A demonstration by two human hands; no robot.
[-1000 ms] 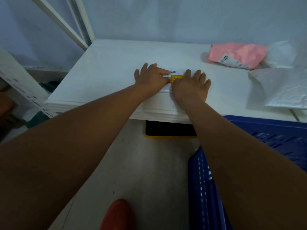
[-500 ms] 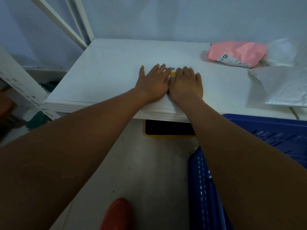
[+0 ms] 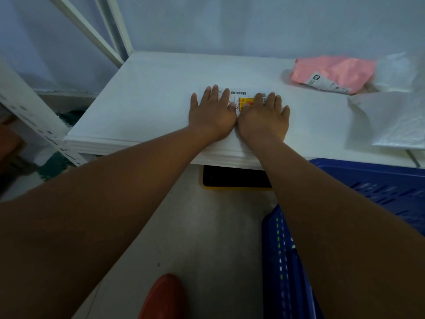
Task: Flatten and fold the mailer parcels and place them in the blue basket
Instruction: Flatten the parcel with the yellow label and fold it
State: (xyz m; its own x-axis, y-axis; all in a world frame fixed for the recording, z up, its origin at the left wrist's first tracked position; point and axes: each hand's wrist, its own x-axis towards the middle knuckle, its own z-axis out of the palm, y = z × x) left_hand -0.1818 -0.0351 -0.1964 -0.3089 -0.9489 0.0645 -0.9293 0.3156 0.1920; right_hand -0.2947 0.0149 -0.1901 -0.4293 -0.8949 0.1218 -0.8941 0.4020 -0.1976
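Note:
A white mailer parcel [image 3: 239,96] with a barcode label and a yellow sticker lies flat near the front of the white table [image 3: 149,104]. My left hand [image 3: 210,111] and my right hand [image 3: 264,115] press on it side by side, palms down and fingers straight; most of the mailer is hidden under them. A pink mailer [image 3: 333,73] lies at the back right. Beside it, at the right edge, lie white plastic mailers [image 3: 388,120]. The blue basket [image 3: 377,185] stands on the floor below the table's front right.
White shelf struts [image 3: 92,31] rise at the back left. A black box with a yellow rim [image 3: 236,178] sits under the table. A red shoe [image 3: 164,298] shows on the grey floor. A wall closes off the back.
My hands have slid slightly apart on the mailer, so the barcode label and yellow sticker show between them again.

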